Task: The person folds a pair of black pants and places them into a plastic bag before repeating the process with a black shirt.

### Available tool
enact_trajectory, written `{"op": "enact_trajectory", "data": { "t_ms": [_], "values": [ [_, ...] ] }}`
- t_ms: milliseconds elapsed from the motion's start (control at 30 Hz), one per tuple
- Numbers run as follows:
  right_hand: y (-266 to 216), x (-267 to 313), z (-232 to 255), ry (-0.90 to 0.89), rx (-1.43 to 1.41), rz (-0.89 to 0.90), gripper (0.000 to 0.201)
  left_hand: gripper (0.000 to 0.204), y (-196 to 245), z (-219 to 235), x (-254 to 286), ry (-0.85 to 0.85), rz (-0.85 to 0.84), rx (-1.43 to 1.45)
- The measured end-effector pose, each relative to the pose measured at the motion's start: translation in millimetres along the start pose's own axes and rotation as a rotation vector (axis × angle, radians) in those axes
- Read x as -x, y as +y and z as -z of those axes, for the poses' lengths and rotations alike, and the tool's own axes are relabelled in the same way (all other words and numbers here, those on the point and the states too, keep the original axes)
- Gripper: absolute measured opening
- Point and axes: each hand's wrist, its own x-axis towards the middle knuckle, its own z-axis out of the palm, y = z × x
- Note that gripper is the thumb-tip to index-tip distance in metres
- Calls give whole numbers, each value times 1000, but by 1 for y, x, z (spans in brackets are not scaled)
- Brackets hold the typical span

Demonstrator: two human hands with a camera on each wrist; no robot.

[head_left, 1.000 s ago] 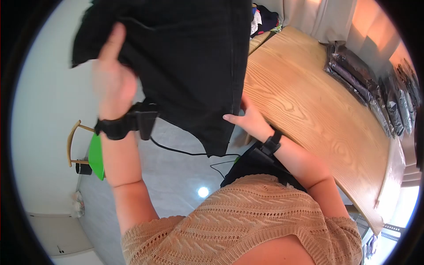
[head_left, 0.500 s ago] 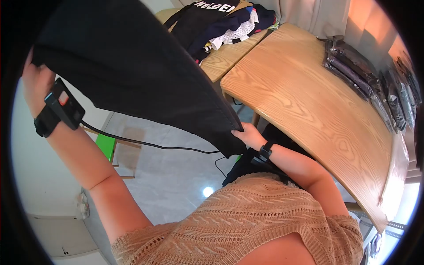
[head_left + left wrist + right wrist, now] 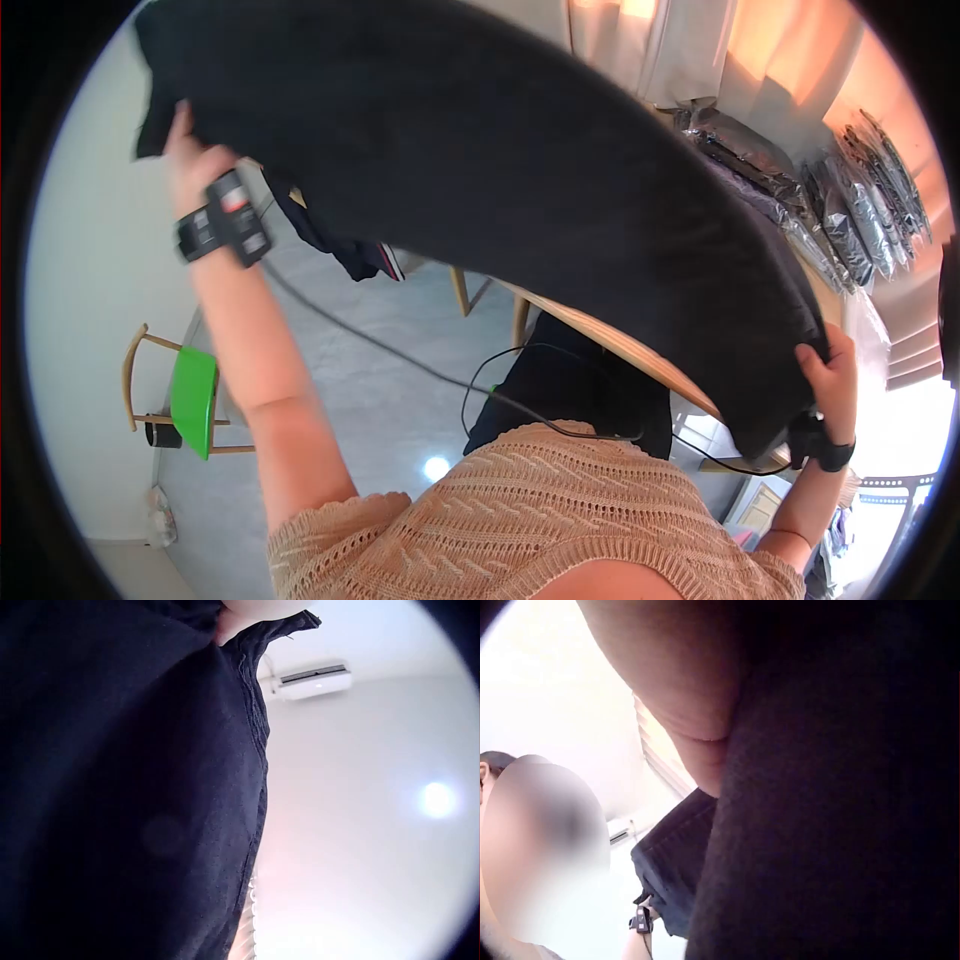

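A large black garment (image 3: 480, 150) stretches across the head view between both hands, raised above the table. At the upper left, my left hand (image 3: 195, 165) grips one end, its fingers mostly behind the cloth. My right hand (image 3: 832, 375) pinches the other end at the right, thumb on the near side. In the left wrist view the dark cloth (image 3: 150, 780) fills the left half, with part of the hand (image 3: 259, 613) at its top. The right wrist view shows the hand (image 3: 682, 697) against the dark fabric (image 3: 825, 810).
Behind the garment, the wooden table (image 3: 620, 345) shows along its near edge. Plastic-wrapped packs (image 3: 850, 210) lie at the right. Dark clothing (image 3: 345, 250) hangs at the left, a green chair (image 3: 195, 400) stands on the floor, and a black cable (image 3: 370, 345) runs from the left wrist.
My right hand has moved right and the garment now spans over the table, covering much of it. My left hand went out left, then came back slightly right, still holding the cloth.
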Motion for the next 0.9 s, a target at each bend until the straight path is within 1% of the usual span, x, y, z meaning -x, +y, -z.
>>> {"op": "enact_trajectory", "data": {
  "t_ms": [33,67,100,133,167,233,267,300,333,367,400,433,467,500,533,567,600,633,667,700,733,767,800,833,867,900],
  "values": [
    [5,-2,12,35,-24,-6,21,51,-27,-3,-5,-69,22,-12],
    [12,-7,22,37,-15,-9,21,51,-53,-8,-9,-74,111,11],
    [19,-15,33,-27,23,-33,21,50,-77,-12,-15,-80,199,33],
    [26,-22,41,-92,59,-60,22,48,-102,-16,-24,-34,271,50],
    [36,-28,44,-87,66,-68,22,47,-125,-19,-28,11,344,67],
    [68,-43,36,-119,188,-56,27,47,-160,-27,-12,-177,557,310],
    [86,-50,31,-143,240,-67,28,45,-190,-13,-25,-291,550,295],
    [103,-58,26,-170,291,-77,29,45,-215,-5,-29,-304,553,271],
    [115,-65,22,-212,405,-162,31,43,-235,3,-26,-276,581,205],
    [129,-66,17,-215,401,-165,31,42,-252,13,-25,-183,595,88],
    [144,-64,12,-236,336,-150,35,42,-274,30,-29,-115,652,-18],
    [157,-63,10,-254,269,-135,40,42,-299,49,-42,-61,601,-145],
    [168,-63,12,-297,321,-132,49,42,-310,68,-49,-91,678,-176],
    [172,-59,12,-294,313,-148,49,42,-304,70,-37,-127,764,-209],
    [174,-54,14,-239,256,-103,49,42,-294,70,-30,-148,786,-302],
    [176,-44,20,-175,205,-71,49,43,-276,56,-9,-183,816,-395],
    [178,-34,25,-149,211,-123,49,43,-283,64,-17,-190,812,-364],
    [181,-27,30,-111,243,-138,49,44,-294,74,-31,-205,817,-329],
    [185,-17,37,-69,280,-156,48,46,-284,65,-20,-250,822,-397],
    [192,-4,42,24,350,-132,44,49,-280,62,-15,-196,863,-443],
    [206,9,46,124,339,-137,40,51,-294,79,-35,-188,859,-511],
    [215,21,50,205,323,-198,37,51,-279,54,-4,-165,744,-555],
    [227,34,53,279,291,-251,36,54,-288,67,-21,-206,773,-598],
    [233,46,55,301,295,-304,34,56,-287,64,-18,-153,831,-591],
    [241,57,51,342,209,-360,33,59,-293,80,-36,-193,827,-642],
    [248,67,48,384,124,-404,32,60,-303,94,-51,-251,819,-577]
  ]
}}
